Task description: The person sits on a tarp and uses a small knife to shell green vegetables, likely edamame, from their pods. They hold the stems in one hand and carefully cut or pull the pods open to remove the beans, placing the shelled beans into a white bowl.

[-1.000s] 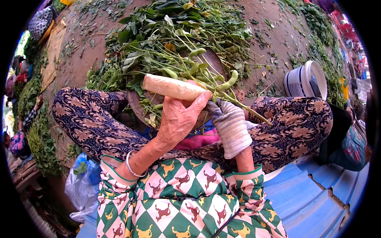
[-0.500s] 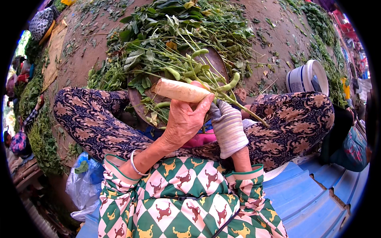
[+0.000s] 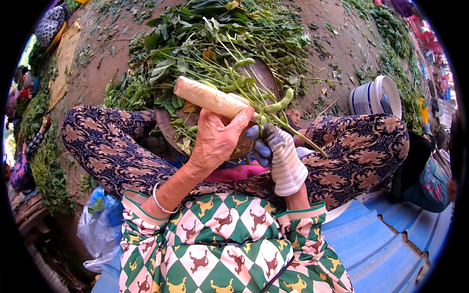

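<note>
My bare left hand (image 3: 217,136), with a bangle on its wrist, is closed round a thick, pale, cylindrical piece (image 3: 205,96) like a wooden handle. Its free end points up and left; the other end lies near the stalks. Striped cloth with dark blue-grey fingers gloves my right hand (image 3: 279,154), whose fingers are curled at a green bean stalk (image 3: 300,134). Plump green bean pods (image 3: 281,102) hang on that stalk, just above both hands. Beneath them sits a round brown pan (image 3: 267,75) strewn with leaves and stems.
A heap of cut bean plants (image 3: 195,36) lies beyond the pan. At the right stands a white bucket (image 3: 364,100) with blue bands. A clear plastic bag (image 3: 100,229) is by my left knee, and blue ridged sheeting (image 3: 366,244) at the lower right.
My right hand has turned and dropped slightly, so its gloved fingers now show. The pale cylinder has shifted left, its free end tipping upward with my left hand.
</note>
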### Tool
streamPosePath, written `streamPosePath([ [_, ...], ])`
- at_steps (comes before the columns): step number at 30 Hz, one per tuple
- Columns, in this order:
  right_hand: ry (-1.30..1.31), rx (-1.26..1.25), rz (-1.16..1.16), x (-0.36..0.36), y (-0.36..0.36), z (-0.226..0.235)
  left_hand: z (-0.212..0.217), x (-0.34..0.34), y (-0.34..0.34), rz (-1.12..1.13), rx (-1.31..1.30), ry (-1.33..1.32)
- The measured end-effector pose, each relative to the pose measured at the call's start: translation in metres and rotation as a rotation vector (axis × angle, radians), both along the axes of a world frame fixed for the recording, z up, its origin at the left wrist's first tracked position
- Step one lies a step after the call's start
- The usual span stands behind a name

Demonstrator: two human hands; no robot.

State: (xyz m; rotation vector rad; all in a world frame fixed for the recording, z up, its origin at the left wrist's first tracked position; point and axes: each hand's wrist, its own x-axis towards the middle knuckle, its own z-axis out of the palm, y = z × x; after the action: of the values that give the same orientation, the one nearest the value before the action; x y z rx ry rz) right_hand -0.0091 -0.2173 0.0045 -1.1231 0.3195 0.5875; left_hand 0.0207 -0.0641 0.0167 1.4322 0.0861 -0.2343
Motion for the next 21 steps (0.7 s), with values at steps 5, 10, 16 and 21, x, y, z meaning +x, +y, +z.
streamPosePath([
  [5,-0.033,-0.364,0.154,0.014,0.004,0.007,0.003,-0.003,-0.001,0.016,0.075,-0.032],
  [10,-0.342,-0.833,0.193,0.013,0.01,-0.007,0.005,-0.003,-0.002,0.009,0.136,-0.047],
  [16,-0.219,-0.385,-0.008,0.005,0.01,-0.006,0.003,0.0,0.001,-0.003,0.108,-0.05],
  [21,0.033,-0.075,0.033,0.006,0.003,0.006,0.004,0.006,0.009,-0.042,-0.039,0.036],
])
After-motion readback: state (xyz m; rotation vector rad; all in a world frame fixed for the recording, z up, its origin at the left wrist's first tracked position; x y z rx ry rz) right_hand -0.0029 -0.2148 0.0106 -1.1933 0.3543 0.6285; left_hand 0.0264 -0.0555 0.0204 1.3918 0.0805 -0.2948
